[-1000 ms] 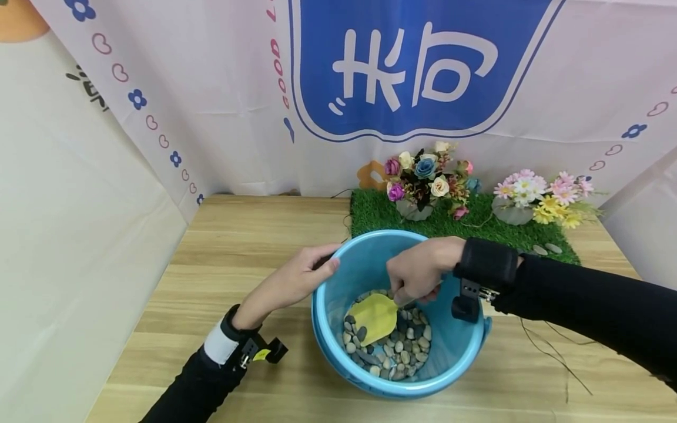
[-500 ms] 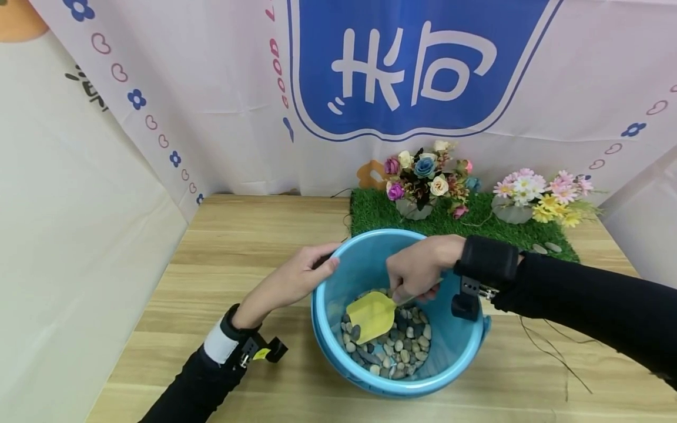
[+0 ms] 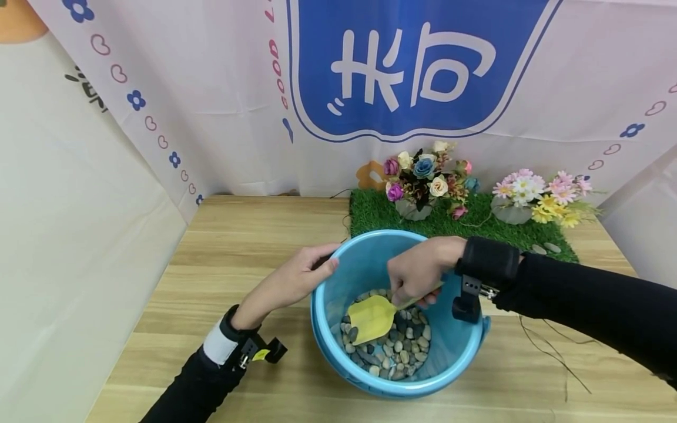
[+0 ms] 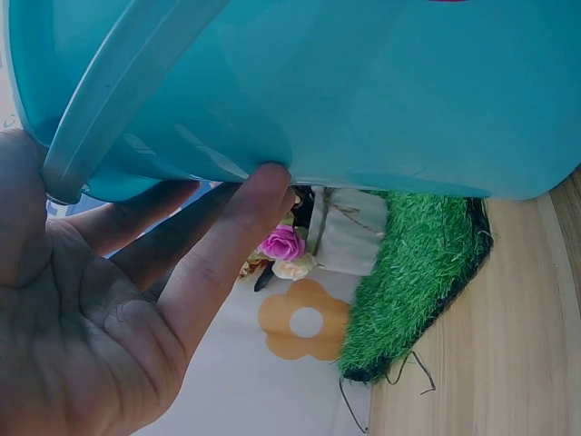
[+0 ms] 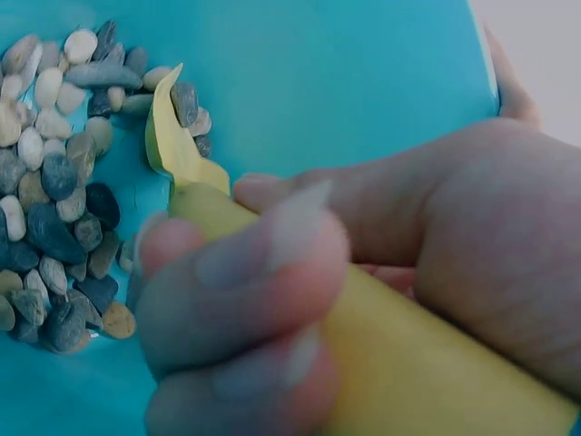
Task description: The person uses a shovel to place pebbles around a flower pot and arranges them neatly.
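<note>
A light-blue bucket (image 3: 455,364) stands on the wooden table with several grey, white and tan pebbles (image 3: 404,357) in its bottom. My left hand (image 3: 296,275) steadies its left side, thumb at the rim and the outstretched fingers (image 4: 231,241) against the outer wall. Inside the bucket, my right hand (image 3: 418,270) grips the handle of a yellow toy shovel (image 3: 372,319), fingers wrapped around it. The shovel's blade lies low over the pebbles on the left, a dark pebble at its lower-left edge. In the right wrist view the yellow handle (image 5: 418,354) crosses my palm.
Behind the bucket lies a strip of artificial grass (image 3: 370,205) with two pots of artificial flowers (image 3: 423,182) and two loose flat stones (image 3: 545,249). Thin dark strings (image 3: 555,352) lie on the table (image 3: 238,223) at the right. A printed cloth (image 3: 238,117) hangs at the back.
The shovel's blade shifts slightly left and up over the pebbles, then dips a little and turns slightly. My left hand and the bucket keep their place.
</note>
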The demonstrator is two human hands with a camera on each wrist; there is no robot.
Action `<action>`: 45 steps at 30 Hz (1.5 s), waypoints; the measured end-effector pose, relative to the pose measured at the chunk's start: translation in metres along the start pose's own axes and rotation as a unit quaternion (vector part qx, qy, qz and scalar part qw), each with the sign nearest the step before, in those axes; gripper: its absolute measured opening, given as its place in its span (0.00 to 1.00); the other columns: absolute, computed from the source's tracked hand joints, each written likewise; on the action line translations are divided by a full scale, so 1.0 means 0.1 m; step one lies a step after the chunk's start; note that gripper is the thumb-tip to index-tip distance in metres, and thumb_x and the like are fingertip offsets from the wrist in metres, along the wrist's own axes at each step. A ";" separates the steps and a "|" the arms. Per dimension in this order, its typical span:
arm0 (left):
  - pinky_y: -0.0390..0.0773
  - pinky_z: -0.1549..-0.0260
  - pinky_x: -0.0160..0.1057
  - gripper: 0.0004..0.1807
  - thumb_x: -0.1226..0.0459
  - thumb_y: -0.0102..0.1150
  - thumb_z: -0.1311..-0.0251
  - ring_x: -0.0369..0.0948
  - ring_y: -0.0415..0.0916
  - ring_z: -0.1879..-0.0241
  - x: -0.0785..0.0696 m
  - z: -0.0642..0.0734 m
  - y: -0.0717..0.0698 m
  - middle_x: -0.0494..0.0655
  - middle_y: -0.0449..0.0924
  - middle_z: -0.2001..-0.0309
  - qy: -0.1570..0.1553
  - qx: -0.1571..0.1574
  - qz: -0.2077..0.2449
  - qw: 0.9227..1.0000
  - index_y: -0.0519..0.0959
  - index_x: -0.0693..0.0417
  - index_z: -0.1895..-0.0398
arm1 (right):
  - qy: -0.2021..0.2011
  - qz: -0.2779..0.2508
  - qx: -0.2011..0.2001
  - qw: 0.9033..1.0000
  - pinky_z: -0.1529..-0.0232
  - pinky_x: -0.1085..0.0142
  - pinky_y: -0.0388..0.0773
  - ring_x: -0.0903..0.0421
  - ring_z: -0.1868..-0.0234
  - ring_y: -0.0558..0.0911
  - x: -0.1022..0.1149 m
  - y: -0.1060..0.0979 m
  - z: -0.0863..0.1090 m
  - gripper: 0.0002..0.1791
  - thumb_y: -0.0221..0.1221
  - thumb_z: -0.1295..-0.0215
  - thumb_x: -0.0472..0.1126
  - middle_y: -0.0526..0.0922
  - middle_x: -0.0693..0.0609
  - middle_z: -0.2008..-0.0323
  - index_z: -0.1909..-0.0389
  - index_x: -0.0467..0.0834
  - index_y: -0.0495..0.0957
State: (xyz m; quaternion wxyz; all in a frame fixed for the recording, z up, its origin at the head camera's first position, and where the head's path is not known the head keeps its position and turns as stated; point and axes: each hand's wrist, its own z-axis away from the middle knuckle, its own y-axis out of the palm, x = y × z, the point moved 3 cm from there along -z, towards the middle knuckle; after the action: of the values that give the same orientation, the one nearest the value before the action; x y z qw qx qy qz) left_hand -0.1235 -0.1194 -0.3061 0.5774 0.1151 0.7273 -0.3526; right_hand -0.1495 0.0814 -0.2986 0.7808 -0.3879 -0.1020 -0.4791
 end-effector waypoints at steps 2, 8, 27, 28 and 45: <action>0.83 0.71 0.42 0.21 0.67 0.39 0.31 0.50 0.80 0.66 0.00 0.00 0.00 0.63 0.76 0.53 0.000 0.000 -0.001 1.000 0.63 0.65 0.37 | -0.002 -0.004 0.003 1.000 0.86 0.70 0.63 0.58 0.89 0.68 -0.01 0.00 -0.01 0.26 0.48 0.30 0.42 0.73 0.51 0.90 0.92 0.44 0.69; 0.83 0.71 0.43 0.21 0.68 0.39 0.31 0.46 0.80 0.66 0.00 0.00 0.00 0.63 0.76 0.52 0.001 -0.002 -0.005 1.000 0.63 0.65 0.37 | -0.026 -0.006 0.011 1.000 0.87 0.70 0.62 0.58 0.89 0.68 0.01 0.00 -0.01 0.26 0.48 0.30 0.43 0.72 0.53 0.90 0.92 0.45 0.69; 0.83 0.70 0.42 0.20 0.68 0.39 0.31 0.50 0.80 0.64 -0.02 -0.01 0.01 0.63 0.75 0.52 0.006 0.001 -0.005 1.000 0.63 0.66 0.37 | -0.083 0.023 0.018 0.996 0.85 0.69 0.70 0.57 0.86 0.74 -0.13 0.05 -0.16 0.22 0.49 0.31 0.50 0.77 0.55 0.85 0.85 0.49 0.77; 0.83 0.70 0.42 0.20 0.68 0.39 0.31 0.50 0.80 0.65 -0.02 -0.01 0.01 0.63 0.75 0.52 0.005 0.001 -0.006 1.000 0.63 0.66 0.37 | -0.080 0.019 0.021 0.996 0.84 0.69 0.70 0.56 0.85 0.74 -0.03 0.03 -0.08 0.22 0.50 0.31 0.47 0.77 0.53 0.85 0.85 0.48 0.77; 0.83 0.70 0.45 0.20 0.67 0.39 0.31 0.38 0.80 0.66 0.00 0.00 0.00 0.63 0.76 0.52 -0.003 -0.005 -0.008 1.000 0.64 0.65 0.38 | -0.111 -0.020 0.049 0.992 0.71 0.57 0.80 0.48 0.73 0.80 0.08 -0.16 0.26 0.16 0.47 0.29 0.41 0.79 0.56 0.75 0.73 0.49 0.80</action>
State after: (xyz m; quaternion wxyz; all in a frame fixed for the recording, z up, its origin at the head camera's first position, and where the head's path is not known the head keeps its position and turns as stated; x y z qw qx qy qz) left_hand -0.1233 -0.1190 -0.3057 0.5770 0.1055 0.7285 -0.3539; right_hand -0.1530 0.0903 -0.2689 0.7730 -0.3981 -0.2192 -0.4426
